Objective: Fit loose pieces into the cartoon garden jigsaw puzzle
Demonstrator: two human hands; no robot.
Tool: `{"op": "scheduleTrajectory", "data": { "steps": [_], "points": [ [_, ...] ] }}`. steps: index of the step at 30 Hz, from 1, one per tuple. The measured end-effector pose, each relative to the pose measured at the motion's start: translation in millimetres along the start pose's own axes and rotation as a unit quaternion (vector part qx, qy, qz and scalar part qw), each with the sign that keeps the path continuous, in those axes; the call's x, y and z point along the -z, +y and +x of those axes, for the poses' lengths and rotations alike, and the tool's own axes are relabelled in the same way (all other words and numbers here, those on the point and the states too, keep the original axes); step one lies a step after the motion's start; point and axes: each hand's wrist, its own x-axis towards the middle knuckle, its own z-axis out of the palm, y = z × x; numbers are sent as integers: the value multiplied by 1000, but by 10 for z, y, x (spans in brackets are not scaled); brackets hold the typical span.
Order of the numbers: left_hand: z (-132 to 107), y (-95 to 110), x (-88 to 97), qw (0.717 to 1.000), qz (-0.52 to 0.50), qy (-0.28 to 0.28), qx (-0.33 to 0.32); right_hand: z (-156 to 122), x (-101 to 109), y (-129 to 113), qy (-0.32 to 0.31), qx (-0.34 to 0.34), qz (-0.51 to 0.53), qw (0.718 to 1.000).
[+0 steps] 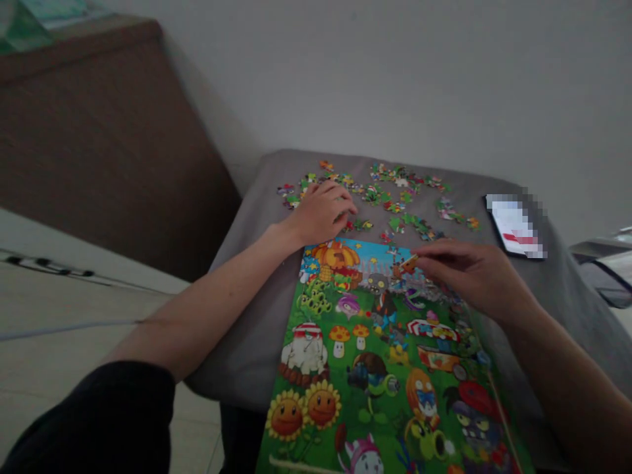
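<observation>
A picture sheet (340,368) with colourful cartoon plants and zombies lies on the grey cloth-covered surface, running toward me. Above its top edge, at the far left, my left hand (323,212) rests palm down among loose jigsaw pieces, its fingers apart and slightly bent. Part of what lies under that hand is hidden. Over the sheet's upper right, my right hand (457,270) pinches a small orange-brown jigsaw piece (409,264) between thumb and fingertips. Many loose jigsaw pieces (378,194) are scattered beyond the sheet.
A phone (516,227) with a lit screen lies on the grey cloth (474,187) at the right. To the left stands a brown cabinet (99,112). A pale wall (370,79) rises behind. A white cable (69,329) crosses the lower left.
</observation>
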Motion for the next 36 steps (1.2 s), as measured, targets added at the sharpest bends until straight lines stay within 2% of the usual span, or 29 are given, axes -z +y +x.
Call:
{"op": "scheduleTrajectory", "data": {
  "steps": [1,3,5,7,10,15,19,24,31,34,36],
  "points": [
    [-5,43,-18,1000,-6,-5,-15,-91,-124,-220,-40,9,23,999],
    [-14,133,-42,999,-16,-9,-47,-286,-399,-643,-160,33,51,985],
    [-18,218,-51,997,-22,-7,-76,-462,-663,-962,-248,52,57,966],
    [-19,288,-46,995,-23,-5,-98,-588,-874,-1132,-298,40,62,952],
    [-18,361,-5,994,-16,-16,-109,-674,-1071,-1157,-338,32,59,939],
    [-15,409,84,994,11,-31,-101,-688,-1223,-1037,-298,88,17,950],
    [-17,401,104,995,34,-28,-91,-654,-1264,-1054,-292,153,-28,944],
    [-29,383,139,996,24,-34,-77,-581,-1231,-1133,-293,173,-51,939],
    [-36,374,157,997,0,-34,-71,-574,-1234,-1073,-237,166,-79,954],
    [-40,375,153,997,0,-34,-69,-655,-1165,-1080,-187,214,-104,953],
    [-42,376,156,997,3,-35,-69,-749,-1119,-1085,-166,263,-140,940]
  ]
}}
